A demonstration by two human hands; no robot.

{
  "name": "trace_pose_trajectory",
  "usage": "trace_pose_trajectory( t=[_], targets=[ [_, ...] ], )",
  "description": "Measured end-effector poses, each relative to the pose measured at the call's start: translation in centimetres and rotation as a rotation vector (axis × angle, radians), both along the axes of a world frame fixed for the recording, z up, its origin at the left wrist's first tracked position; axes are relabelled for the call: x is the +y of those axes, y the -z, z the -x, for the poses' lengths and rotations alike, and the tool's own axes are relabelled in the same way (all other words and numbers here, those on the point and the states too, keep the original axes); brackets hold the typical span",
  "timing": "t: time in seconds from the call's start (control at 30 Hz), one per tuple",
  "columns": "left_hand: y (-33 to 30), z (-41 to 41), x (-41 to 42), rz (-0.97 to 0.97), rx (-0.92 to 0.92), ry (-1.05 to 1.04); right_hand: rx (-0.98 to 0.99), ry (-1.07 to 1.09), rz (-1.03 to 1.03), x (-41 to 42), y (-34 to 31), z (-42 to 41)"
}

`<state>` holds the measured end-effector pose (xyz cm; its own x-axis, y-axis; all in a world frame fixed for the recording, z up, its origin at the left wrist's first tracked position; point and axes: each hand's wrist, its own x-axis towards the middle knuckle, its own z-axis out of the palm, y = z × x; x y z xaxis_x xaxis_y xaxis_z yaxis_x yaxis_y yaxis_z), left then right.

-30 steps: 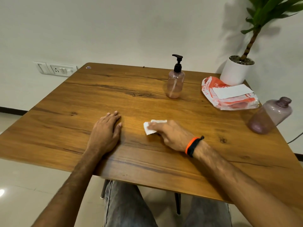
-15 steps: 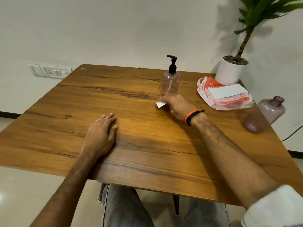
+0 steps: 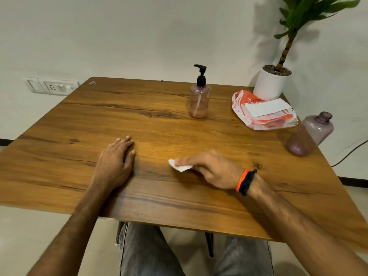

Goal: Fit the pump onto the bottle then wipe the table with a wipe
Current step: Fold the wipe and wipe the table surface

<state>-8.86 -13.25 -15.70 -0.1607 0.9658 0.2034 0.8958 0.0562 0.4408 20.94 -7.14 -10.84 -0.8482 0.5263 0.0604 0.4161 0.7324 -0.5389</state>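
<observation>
Right hand point(image 3: 214, 170) has swept back toward the near edge since half a sec ago, when it was up by the pump bottle; now it's mid-bench w/ the wipe point(image 3: 180, 166) pressed flat on the wood under its fingertips. Grip there: fingers point(image 3: 184, 160) stretched out and low, pinning the small white wipe against the bench point(image 3: 79, 136), one corner poking out to the left. Orange-and-black band point(image 3: 245, 182) on that wrist. Left hand point(image 3: 116, 162) lies palm down, fingers together, holding nothing, well apart from the wipe, same spot as before. Bottle point(image 3: 199, 101) stands upright toward the far side, black pump point(image 3: 201, 75) seated on its neck, a bit of pinkish liquid at the bottom. Right of it, an orange-and-white wipes pack point(image 3: 262, 114), just in front of a white plant pot point(image 3: 269, 83). 2nd bottle point(image 3: 309, 134), purple, no cap, sits at the right edge; looks tilted, though the wide lens may do that.
</observation>
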Motion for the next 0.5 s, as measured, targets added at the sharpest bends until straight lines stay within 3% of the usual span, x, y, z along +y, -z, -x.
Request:
trace_pose_trajectory(
  t=[0.1, 0.17, 0.37, 0.5],
  targets=[
    [0.2, 0.0, 0.0, 0.003, 0.003, 0.004, 0.167, 0.19, -0.051, 3.1, -2.1, -0.4],
    [0.3, 0.0, -0.1, 0.001, 0.0, 0.0, 0.157, 0.333, -0.16, 5.9, -2.9, -0.5],
    [0.2, 0.1, 0.0, -0.012, 0.008, -0.005, -0.25, 0.444, -0.239, 10.3, -1.3, 0.3],
    [0.0, -0.1, 0.1, -0.012, 0.009, -0.008, -0.292, 0.426, -0.193, 9.7, 0.4, -0.8]
  ],
)
